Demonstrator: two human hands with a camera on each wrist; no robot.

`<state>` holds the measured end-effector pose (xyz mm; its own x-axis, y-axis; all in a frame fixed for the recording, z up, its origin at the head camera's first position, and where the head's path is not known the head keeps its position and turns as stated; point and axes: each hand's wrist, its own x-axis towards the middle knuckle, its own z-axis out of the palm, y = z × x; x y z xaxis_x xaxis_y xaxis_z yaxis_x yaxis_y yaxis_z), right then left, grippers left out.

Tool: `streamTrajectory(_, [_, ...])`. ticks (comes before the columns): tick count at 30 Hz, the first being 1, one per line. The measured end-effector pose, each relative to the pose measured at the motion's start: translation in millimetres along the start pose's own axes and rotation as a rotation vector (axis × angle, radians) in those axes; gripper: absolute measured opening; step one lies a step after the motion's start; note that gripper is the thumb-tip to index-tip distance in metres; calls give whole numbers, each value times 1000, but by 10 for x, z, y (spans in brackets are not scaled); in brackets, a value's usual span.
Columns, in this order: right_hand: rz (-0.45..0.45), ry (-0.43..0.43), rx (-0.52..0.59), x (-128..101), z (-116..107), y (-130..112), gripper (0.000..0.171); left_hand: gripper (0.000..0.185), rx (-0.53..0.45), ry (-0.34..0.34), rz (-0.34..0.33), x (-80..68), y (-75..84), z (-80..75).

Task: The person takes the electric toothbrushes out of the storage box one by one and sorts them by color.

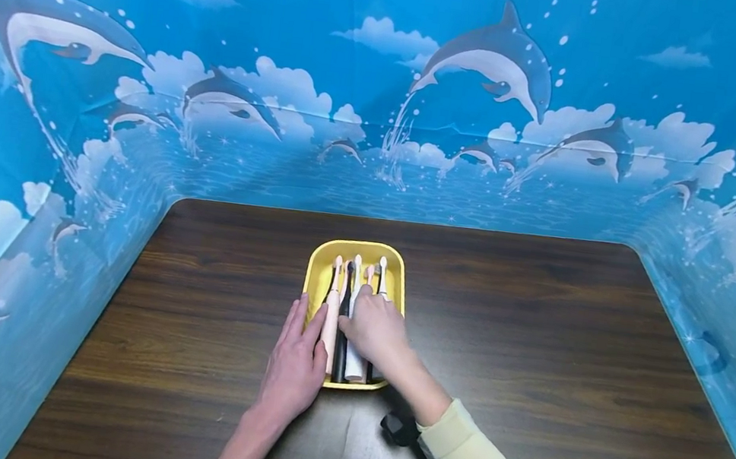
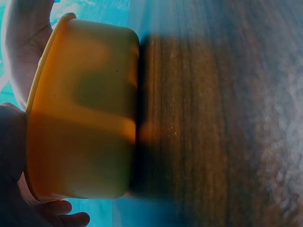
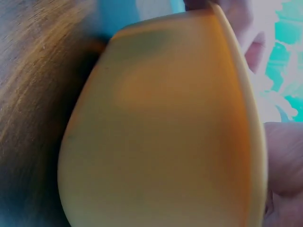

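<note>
A yellow tray holds several electric toothbrushes lying side by side, heads toward the far end. Among them are a pale pink toothbrush on the left, a black toothbrush beside it and a white toothbrush. My left hand rests over the tray's left rim, fingers mostly straight, touching the tray and close to the pink toothbrush. Reaching in from the right, my right hand curls over the white toothbrush's middle and grips it; its fingertips are partly hidden. The wrist views show mainly the tray's outer wall.
The tray stands on a dark wood-grain table. A blue dolphin-print cloth rises around the table's back and sides. Black wrist-camera mounts sit below both hands, near the tray's front edge.
</note>
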<state>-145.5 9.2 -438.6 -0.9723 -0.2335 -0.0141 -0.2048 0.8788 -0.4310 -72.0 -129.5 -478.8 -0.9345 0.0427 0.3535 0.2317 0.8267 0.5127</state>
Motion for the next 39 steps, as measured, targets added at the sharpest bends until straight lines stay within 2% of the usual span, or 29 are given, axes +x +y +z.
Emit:
streamTrajectory(4, [35,-49,69,5,-62,35,52,52,1,-1,2,-5,-5,4])
streamTrajectory(10, [2,-15,167,-33,-164,122,52,51,-12,0,-2,-5,-4,4])
streamTrajectory(17, [-115,12,487,-83,-317,313,49,51,-10,-17,-8,-9,-14,9])
streamTrajectory(21, [-161,61,633,-118,-460,395,47,50,-11,-20,-11,-10,-21,9])
streamTrajectory(25, [-209,75,758,-148,-657,450,46,50,-12,-20,-18,-12,-24,1])
streamTrajectory(27, [-245,91,782,-155,-757,495,45,50,-11,-22,-20,-12,-23,-1])
streamTrajectory(32, [-327,228,734,-109,-930,669,43,49,-13,-18,-16,-7,-14,-7])
streamTrajectory(39, [-313,389,723,-26,-921,945,42,49,-6,-58,-46,-3,10,-37])
